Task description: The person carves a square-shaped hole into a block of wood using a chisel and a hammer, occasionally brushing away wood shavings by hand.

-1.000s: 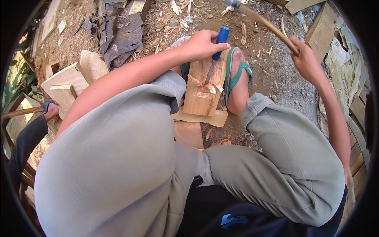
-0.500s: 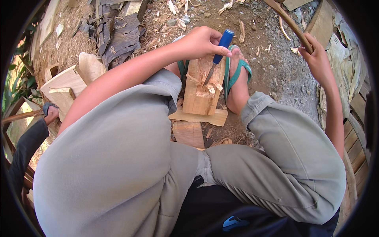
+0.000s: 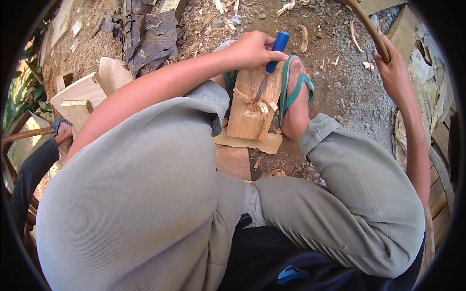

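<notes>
Between my feet lies a thick wooden block (image 3: 242, 125), its upper face cut and splintered. My left hand (image 3: 253, 50) is closed around the blue handle of a chisel (image 3: 276, 50). The chisel stands tilted, its blade tip touching the block among curled wood chips (image 3: 262, 105). Over on the right, raised, my right hand (image 3: 393, 68) grips a long curved wooden handle (image 3: 367, 25). The far end of that handle runs out of the picture at the top, so the tool's head is hidden.
A flat board (image 3: 272, 143) lies under the block's near end, with another wood piece (image 3: 234, 162) closer to me. My sandalled right foot (image 3: 294, 97) is beside the block. Cut boards (image 3: 80, 97) and dark bark (image 3: 155, 41) lie left. Another person's leg (image 3: 36, 165) shows far left.
The chisel's handle leans slightly more to the right, its tip still on the block. My right hand and the wooden handle have shifted slightly. The whole view has moved a little.
</notes>
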Tool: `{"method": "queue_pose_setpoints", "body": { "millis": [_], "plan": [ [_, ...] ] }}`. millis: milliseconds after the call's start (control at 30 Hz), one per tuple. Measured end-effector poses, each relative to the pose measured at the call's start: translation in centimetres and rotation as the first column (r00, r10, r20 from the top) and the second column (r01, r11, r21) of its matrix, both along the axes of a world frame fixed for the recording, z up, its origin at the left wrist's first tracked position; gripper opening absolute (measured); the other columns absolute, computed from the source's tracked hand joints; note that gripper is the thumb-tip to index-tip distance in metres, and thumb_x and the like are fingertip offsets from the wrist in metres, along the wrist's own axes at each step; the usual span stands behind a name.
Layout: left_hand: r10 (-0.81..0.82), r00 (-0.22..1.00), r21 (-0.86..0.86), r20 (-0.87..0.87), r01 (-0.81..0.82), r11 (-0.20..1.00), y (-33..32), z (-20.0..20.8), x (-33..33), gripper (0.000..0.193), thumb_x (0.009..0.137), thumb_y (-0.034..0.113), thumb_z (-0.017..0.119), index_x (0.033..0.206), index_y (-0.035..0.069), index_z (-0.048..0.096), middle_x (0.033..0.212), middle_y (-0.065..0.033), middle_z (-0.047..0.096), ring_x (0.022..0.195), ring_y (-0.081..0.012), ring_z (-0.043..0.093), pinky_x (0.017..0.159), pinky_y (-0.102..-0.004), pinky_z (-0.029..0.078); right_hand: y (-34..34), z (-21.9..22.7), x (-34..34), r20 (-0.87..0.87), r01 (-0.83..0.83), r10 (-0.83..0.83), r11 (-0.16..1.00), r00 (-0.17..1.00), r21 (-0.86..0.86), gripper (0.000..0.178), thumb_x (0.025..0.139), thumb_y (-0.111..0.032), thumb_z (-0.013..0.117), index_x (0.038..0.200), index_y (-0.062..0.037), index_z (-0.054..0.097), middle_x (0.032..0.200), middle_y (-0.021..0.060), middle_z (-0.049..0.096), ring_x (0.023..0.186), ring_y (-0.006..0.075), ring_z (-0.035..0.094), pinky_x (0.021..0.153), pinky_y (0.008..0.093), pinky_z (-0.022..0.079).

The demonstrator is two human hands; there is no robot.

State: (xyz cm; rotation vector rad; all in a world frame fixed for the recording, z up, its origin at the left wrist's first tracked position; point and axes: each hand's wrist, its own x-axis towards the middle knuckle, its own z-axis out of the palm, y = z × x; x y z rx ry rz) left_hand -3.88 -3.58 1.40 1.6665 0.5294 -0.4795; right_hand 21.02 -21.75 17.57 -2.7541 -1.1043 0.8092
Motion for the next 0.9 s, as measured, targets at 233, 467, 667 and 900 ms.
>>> {"method": "queue_pose_setpoints", "body": {
  "millis": [233, 467, 667, 900],
  "plan": [
    [-0.001, 0.997, 0.052, 0.071, -0.003, 0.999, 0.1, -0.2, 0.0, 0.051, 0.084, 0.043, 0.078, 0.106, -0.003, 0.072, 0.093, -0.0136, 0.074, 0.083, -0.0142, 0.068, 0.077, -0.0320, 0.054, 0.2, 1.1, -2.9, -0.045, -0.150, 0.144, 0.957, 0.989, -0.248, 0.018, 0.097, -0.007, 0.054, 0.114, -0.0082, 0.058, 0.087, 0.0179, 0.066, 0.080, 0.0311, 0.067, 0.073, 0.0443, 0.051],
    [0.019, 0.994, 0.043, 0.112, -0.024, 0.999, -0.7, -1.2, -0.1, 0.051, 0.080, 0.050, 0.078, 0.098, 0.002, 0.075, 0.084, -0.0135, 0.074, 0.075, -0.0225, 0.071, 0.074, -0.0358, 0.055, -2.3, -0.2, -4.9, -0.253, -0.278, 0.213, 0.925, 0.944, -0.257, 0.021, 0.090, 0.001, 0.052, 0.110, -0.0051, 0.055, 0.087, 0.0219, 0.064, 0.091, 0.0379, 0.065, 0.079, 0.0481, 0.046],
    [0.039, 0.999, -0.017, 0.020, -0.039, 0.999, -0.6, -0.4, -0.3, 0.050, 0.079, 0.048, 0.080, 0.097, 0.002, 0.075, 0.085, -0.0121, 0.074, 0.076, -0.0207, 0.071, 0.072, -0.0338, 0.054, -2.0, -1.1, -2.3, -0.123, -0.113, 0.108, 0.993, 0.986, -0.035, 0.022, 0.089, 0.001, 0.054, 0.111, -0.0041, 0.054, 0.083, 0.0223, 0.062, 0.082, 0.0400, 0.065, 0.071, 0.0483, 0.047],
    [0.042, 0.997, -0.261, 0.065, -0.024, 0.965, 0.7, 1.4, -1.3, 0.036, 0.078, 0.027, 0.087, 0.097, 0.001, 0.072, 0.088, -0.0047, 0.073, 0.082, -0.0095, 0.067, 0.077, -0.0255, 0.052, -2.9, -3.1, -2.4, -0.317, -0.151, 0.113, 0.984, 0.942, -0.099, 0.020, 0.088, -0.002, 0.060, 0.107, -0.0040, 0.054, 0.081, 0.0199, 0.059, 0.079, 0.0326, 0.061, 0.075, 0.0432, 0.046]
  ]
}}
